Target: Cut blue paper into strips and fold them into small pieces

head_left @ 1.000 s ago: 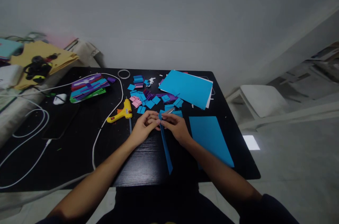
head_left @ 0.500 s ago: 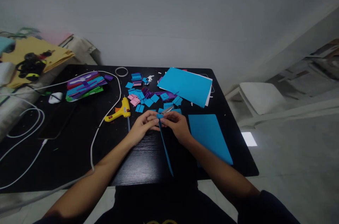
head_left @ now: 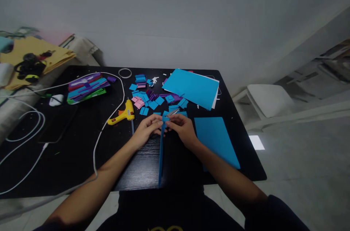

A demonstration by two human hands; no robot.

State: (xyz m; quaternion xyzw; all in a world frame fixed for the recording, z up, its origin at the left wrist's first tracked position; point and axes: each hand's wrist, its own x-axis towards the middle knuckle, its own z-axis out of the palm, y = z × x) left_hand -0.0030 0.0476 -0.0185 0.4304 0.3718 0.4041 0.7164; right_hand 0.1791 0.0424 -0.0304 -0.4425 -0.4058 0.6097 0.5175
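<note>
Both hands meet over the middle of the black table, pinching the top end of a long blue paper strip. The strip hangs toward me, nearly edge-on, and its top end is folded or bent. My left hand closes thumb and fingers on it from the left; my right hand does so from the right. Just behind the fingertips lie scissors, partly hidden by the hands. Small blue paper pieces and pink paper pieces are scattered beyond them.
Left of my hands lies a yellow glue gun, near a white cable and a phone. A stack of coloured paper strips sits farther left. Blue sheets lie at right; a white stool stands beyond.
The lower end of the blue strip has swung left, from slanting right to hanging nearly straight toward me. Both hands stay in about the same place, still pinching its top.
</note>
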